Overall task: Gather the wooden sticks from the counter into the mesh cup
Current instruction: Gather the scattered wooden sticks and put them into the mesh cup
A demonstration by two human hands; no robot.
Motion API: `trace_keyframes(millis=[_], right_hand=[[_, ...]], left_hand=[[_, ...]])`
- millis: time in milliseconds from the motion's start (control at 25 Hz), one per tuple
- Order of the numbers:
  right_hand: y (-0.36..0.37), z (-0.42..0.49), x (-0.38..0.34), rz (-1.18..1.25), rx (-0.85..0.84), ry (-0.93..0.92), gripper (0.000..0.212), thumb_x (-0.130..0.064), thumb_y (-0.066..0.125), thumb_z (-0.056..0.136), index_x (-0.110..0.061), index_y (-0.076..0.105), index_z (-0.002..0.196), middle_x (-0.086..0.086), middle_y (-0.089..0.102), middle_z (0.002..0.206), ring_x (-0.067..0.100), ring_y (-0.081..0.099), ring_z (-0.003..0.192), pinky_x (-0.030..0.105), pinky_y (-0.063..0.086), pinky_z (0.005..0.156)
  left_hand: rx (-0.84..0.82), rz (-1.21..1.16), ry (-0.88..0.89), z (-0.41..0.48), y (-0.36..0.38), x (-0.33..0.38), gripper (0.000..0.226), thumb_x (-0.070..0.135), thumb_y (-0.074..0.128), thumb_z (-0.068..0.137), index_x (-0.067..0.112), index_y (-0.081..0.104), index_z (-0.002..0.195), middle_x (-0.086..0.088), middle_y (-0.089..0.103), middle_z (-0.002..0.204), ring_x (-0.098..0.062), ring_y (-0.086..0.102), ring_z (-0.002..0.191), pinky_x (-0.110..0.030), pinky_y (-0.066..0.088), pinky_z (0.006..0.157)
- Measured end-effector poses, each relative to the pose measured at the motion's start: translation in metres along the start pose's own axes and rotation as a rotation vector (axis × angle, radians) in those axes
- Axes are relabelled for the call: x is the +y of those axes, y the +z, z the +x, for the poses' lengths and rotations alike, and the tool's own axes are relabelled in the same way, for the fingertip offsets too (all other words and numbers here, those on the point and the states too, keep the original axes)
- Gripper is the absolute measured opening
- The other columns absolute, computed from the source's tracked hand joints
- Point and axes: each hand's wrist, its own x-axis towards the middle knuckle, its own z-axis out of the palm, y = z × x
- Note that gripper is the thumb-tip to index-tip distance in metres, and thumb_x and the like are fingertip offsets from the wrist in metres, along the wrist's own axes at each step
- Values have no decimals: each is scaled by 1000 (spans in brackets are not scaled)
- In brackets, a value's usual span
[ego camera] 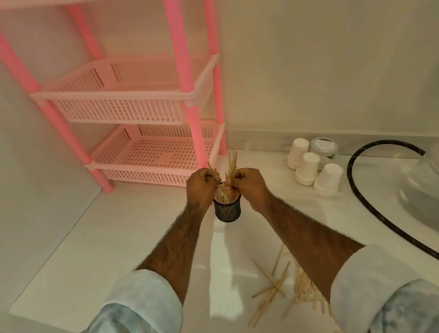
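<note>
Black mesh cup point(227, 213) holds wooden sticks point(226, 198); left hand point(201, 185), right hand point(249, 187) each pinch more

A small black wire-mesh cup point(228, 212) stands upright on the white counter point(130, 250), thin pale wooden sticks point(225, 198) inside. Just above its rim the left hand point(201, 188) and right hand point(251, 187) each grip more. A loose pile point(299, 289) lies scattered nearer.
</note>
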Motion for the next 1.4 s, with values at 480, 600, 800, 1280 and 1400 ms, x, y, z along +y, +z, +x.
trace_keyframes(millis=[480,600,800,1280,1400], right_hand=[[6,7,-4,-250,81,-96,22,-25,65,92,-7,72,82,12,73,73,12,62,50,23,52,47],[8,5,-4,-350,109,-166,36,-37,61,93,-4,71,80,11,70,75,14,60,61,29,50,59],[3,1,-7,-589,60,-289,46,-37,41,103,-7,68,81,3,70,80,19,63,74,32,47,68],[-51,-20,-4,-661,307,-388,19,-22,55,96,-16,72,103,-2,71,107,12,63,98,20,42,84],[-71,-36,3,-578,364,-342,17,-21,55,94,-17,72,99,-3,71,102,10,62,93,21,44,83]], left_hand=[[-29,156,130,7,4,-3,12,15,64,91,12,74,97,2,74,91,-14,67,85,-26,52,75],[-16,169,138,5,5,-5,13,19,63,92,16,73,100,8,70,92,-10,63,87,-18,45,71],[1,181,176,0,1,-8,15,25,59,94,20,71,100,11,67,93,-10,62,89,-24,45,80],[162,381,218,-30,-11,-9,46,42,30,106,11,63,101,-5,62,97,-28,58,91,-35,46,75],[208,355,186,-51,-8,-13,43,40,32,106,10,62,111,-6,62,104,-27,59,98,-36,47,80]])
